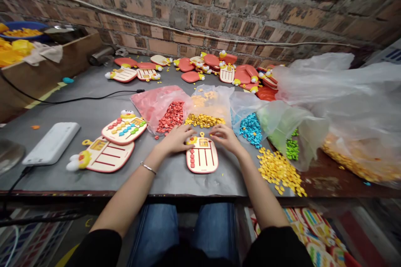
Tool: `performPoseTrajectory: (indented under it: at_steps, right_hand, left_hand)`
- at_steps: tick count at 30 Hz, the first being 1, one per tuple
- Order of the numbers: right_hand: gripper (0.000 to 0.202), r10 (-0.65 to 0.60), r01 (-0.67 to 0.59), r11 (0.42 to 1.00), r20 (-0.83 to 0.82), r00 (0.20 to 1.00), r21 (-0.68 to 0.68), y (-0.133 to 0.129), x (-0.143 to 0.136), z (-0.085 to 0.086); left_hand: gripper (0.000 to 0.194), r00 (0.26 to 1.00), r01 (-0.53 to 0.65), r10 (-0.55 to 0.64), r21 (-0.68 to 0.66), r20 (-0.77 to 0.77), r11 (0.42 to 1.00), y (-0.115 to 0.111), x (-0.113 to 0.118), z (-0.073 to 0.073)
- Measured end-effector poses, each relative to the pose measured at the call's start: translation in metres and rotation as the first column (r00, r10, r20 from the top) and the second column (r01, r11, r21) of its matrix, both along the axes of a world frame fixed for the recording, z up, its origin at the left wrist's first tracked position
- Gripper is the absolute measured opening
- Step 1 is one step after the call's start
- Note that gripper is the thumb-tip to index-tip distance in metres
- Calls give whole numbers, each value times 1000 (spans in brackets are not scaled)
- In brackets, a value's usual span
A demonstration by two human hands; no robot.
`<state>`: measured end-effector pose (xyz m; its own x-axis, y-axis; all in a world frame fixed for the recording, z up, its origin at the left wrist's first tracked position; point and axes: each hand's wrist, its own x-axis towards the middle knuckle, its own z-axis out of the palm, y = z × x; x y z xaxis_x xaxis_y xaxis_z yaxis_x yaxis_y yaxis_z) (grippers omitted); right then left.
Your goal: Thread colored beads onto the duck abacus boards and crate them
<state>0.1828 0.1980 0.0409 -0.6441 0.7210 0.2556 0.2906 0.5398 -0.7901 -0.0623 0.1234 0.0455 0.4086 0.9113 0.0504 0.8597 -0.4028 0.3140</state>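
Note:
On the table in front of me lies a cream, red-rimmed toy board with a duck head and slots. Red beads fill its left slot; the other slots show no beads. Fingers of my left hand close over the board's upper left corner, by the duck head. At the upper right corner, my right hand has thumb and fingertips drawn together in a pinch; what they hold is too small to make out. Just beyond the hands are red beads and golden-yellow beads in open plastic bags.
Blue beads, green beads and a loose yellow pile lie to the right. Two stacked boards and a white power bank are left. More duck toys line the back, below a brick wall.

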Motion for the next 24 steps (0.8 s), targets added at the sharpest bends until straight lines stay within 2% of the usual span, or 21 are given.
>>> performPoseTrajectory:
  at_steps: [2, 8, 12, 14, 16, 19, 24]
  right_hand:
    - [10, 18, -18, 1000, 34, 999, 5, -5, 6, -2]
    - [15, 24, -72, 979, 240, 970, 192, -5, 0, -18]
    - [18, 23, -117, 957, 331, 943, 267, -9, -1, -16]
    - [17, 44, -126, 964, 328, 944, 235, -12, 1, -11]
    - [14, 113, -157, 979, 297, 948, 127, -13, 5, -7]
    - [26, 199, -193, 980, 217, 956, -48, -16, 2, -7]
    - [24, 194, -185, 977, 81, 978, -109, -30, -21, -16]
  left_hand:
    - [39, 998, 34, -33, -18, 46, 999, 0, 0, -2]
    - [36, 994, 68, -62, -77, 85, 995, 5, -4, -10]
    - [35, 994, 73, -65, -87, 93, 993, 7, -5, -11]
    - [35, 993, 78, -70, -90, 96, 993, 7, -6, -11]
    - [35, 993, 82, -73, -92, 95, 992, 8, -6, -10]
    - [34, 993, 87, -79, -93, 88, 992, 9, -5, -11]
    - [31, 993, 94, -87, -80, 82, 992, 10, -4, -12]
